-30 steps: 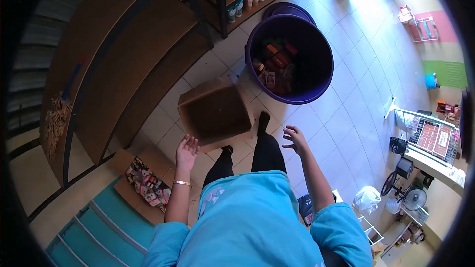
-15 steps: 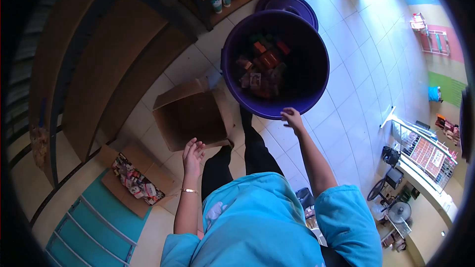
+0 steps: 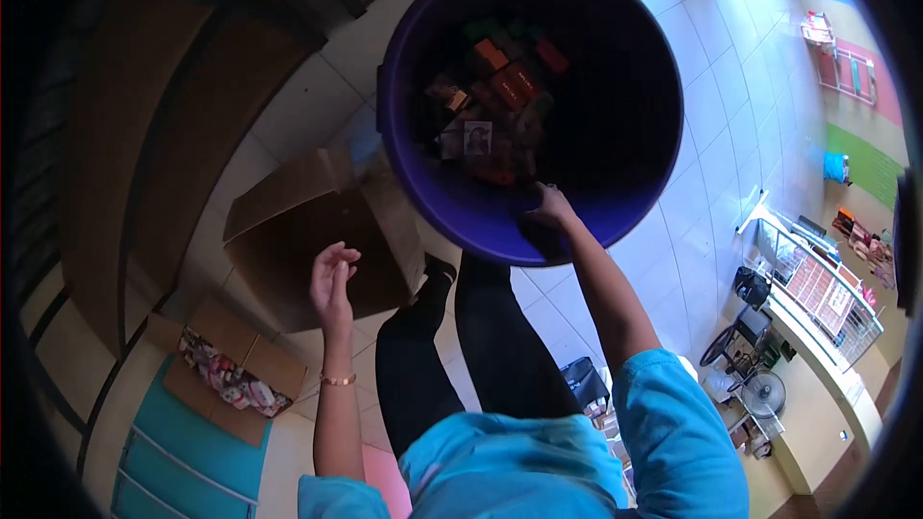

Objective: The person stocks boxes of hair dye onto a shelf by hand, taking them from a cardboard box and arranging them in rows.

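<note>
A large purple bin (image 3: 615, 221) stands open, with small boxes and packets in its bottom, among them a red box (image 3: 515, 85) and an orange one (image 3: 489, 56). My right hand (image 3: 551, 206) reaches over the near rim into the bin, below the items; its fingertips are lost in shadow. Nothing is held by my left hand (image 3: 335, 274), which hovers with fingers apart and bent over the open cardboard box (image 3: 375, 231) on the floor. The inside of that box is dark.
A smaller carton (image 3: 213, 402) of mixed packets lies at the lower left beside a teal surface (image 3: 197, 423). Dark shelving (image 3: 221, 106) runs along the left. At the right are a fan (image 3: 763, 394) and a wire rack (image 3: 817, 279).
The view has moved closer to the bin. My right hand has gone from the near rim down into the bin. My left hand stays raised near the cardboard box.
</note>
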### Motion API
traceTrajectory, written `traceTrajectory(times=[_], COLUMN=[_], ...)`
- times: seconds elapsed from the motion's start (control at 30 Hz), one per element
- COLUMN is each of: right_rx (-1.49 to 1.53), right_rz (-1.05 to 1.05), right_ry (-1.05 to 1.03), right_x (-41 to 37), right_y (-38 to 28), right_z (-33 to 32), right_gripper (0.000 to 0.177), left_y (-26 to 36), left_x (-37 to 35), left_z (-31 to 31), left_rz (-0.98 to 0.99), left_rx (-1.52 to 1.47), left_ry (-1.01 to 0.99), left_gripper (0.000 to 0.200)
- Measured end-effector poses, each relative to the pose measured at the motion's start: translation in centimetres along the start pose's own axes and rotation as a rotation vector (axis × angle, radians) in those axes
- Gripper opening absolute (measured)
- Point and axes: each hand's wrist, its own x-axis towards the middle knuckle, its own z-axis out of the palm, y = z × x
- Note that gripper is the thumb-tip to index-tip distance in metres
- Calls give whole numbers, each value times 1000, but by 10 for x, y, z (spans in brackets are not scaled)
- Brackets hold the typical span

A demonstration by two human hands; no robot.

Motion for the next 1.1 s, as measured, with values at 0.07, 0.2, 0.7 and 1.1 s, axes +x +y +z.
traceTrajectory(times=[0.07, 0.2, 0.7, 1.1], right_rx=[-50, 180, 138, 87], right_rz=[21, 192, -259, -18], right_ry=[72, -4, 318, 624], right_x=[26, 70, 154, 165], right_y=[13, 26, 46, -32], right_z=[12, 14, 55, 47], right_gripper=[62, 72, 80, 79], left_y=[-9, -2, -19, -186], left_x=[16, 41, 90, 14], left_z=[6, 45, 119, -112], left_rz=[63, 186, 155, -68], left_rx=[56, 115, 229, 211], left_ry=[-72, -107, -63, 1019], left_gripper=[29, 52, 71, 54])
